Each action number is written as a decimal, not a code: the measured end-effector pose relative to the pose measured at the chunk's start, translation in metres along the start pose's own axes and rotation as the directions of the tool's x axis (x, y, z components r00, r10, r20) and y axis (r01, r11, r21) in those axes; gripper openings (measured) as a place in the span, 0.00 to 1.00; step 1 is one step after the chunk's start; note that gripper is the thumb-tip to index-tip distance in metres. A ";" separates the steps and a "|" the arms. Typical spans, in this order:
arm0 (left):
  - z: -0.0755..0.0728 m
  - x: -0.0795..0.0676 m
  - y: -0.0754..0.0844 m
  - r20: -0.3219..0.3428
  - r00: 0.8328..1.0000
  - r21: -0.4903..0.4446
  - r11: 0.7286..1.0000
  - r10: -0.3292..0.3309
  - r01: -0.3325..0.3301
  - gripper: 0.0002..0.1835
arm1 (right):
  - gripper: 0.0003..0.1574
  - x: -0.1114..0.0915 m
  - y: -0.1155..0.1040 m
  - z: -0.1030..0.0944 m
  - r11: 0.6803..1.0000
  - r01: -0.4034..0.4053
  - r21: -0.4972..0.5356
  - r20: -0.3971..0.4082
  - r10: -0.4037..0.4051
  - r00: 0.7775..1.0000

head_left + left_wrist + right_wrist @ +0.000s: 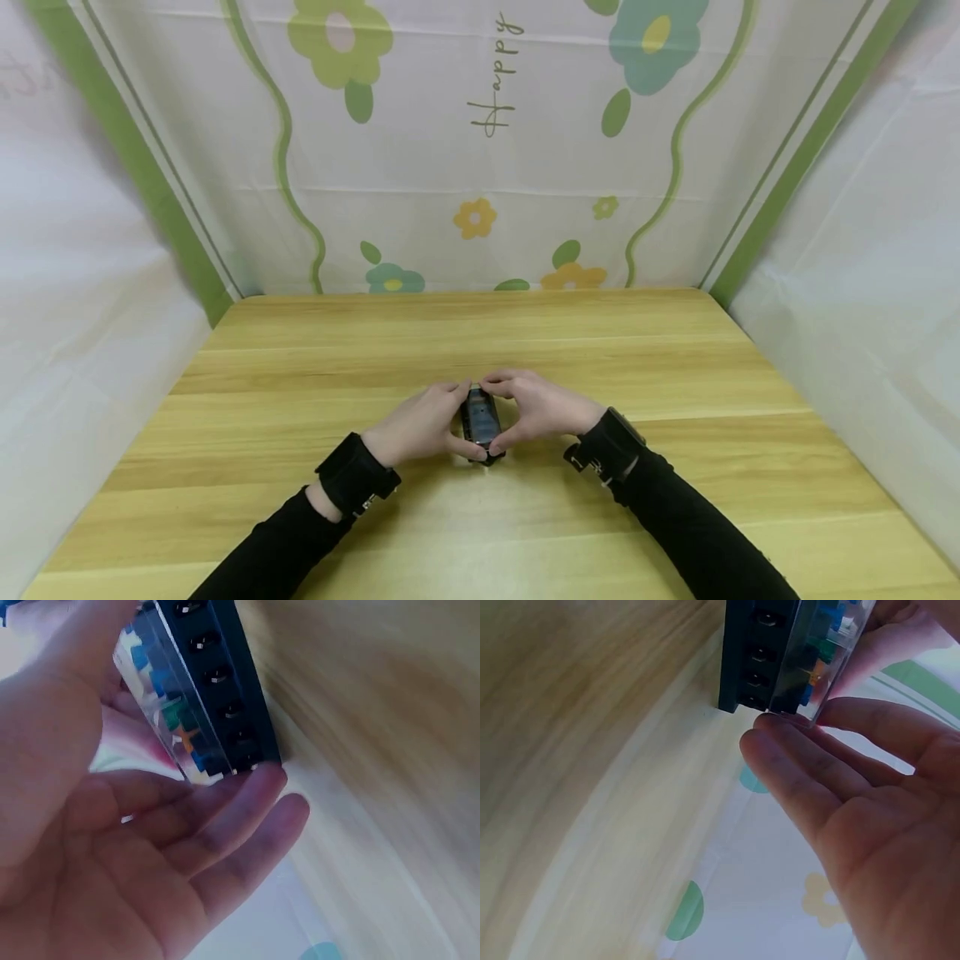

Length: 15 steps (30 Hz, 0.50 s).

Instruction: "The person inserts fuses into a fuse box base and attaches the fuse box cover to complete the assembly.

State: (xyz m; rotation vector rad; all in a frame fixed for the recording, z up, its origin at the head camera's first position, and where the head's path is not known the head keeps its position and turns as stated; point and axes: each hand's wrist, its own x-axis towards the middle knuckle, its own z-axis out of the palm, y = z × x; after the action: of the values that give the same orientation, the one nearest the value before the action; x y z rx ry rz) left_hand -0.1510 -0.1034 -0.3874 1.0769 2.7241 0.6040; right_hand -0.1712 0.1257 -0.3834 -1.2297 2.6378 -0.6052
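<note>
A small display box [482,419] with a black base and a clear cover sits on the table between both hands. Colored pieces [178,714] in blue, green and orange show through the cover. Round recesses with studs line the side of its black base [761,656]. My left hand [423,423] grips the box from the left, thumb at the near end and fingertips at the far end. From the right, my right hand [542,408] holds it the same way, thumb near and fingers far. Parts of the box's ends are hidden behind the fingertips.
The wood-grain table [300,367] spreads around the hands. A white cloth backdrop [420,150] with printed flowers rises along its far edge. White cloth walls [847,208] stand at both sides. Each wrist bears a black strapped band [356,475].
</note>
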 end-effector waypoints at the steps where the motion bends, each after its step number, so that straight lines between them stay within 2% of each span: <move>1: -0.001 0.000 -0.002 0.021 1.000 -0.025 1.000 -0.006 0.007 0.57 | 0.56 0.000 0.000 0.000 1.000 -0.005 0.002 0.005 0.005 1.000; 4: -0.004 0.001 -0.006 0.069 0.998 -0.087 0.996 -0.016 0.022 0.55 | 0.58 0.000 -0.001 -0.002 1.000 -0.012 0.001 0.022 0.012 1.000; 6: -0.007 0.002 -0.008 0.074 0.997 -0.111 0.994 -0.008 0.016 0.54 | 0.58 0.000 -0.001 -0.004 1.000 -0.009 -0.004 0.036 0.009 0.999; 15: -0.007 0.005 -0.005 0.037 0.999 -0.035 0.999 0.000 0.002 0.54 | 0.53 -0.005 0.001 -0.011 0.999 -0.032 0.017 0.075 0.031 0.997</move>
State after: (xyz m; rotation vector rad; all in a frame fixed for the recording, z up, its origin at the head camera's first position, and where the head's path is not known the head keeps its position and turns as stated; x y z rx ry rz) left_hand -0.1598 -0.1054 -0.3829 1.0675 2.6725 0.6235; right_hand -0.1719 0.1337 -0.3735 -1.1797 2.5795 -0.5656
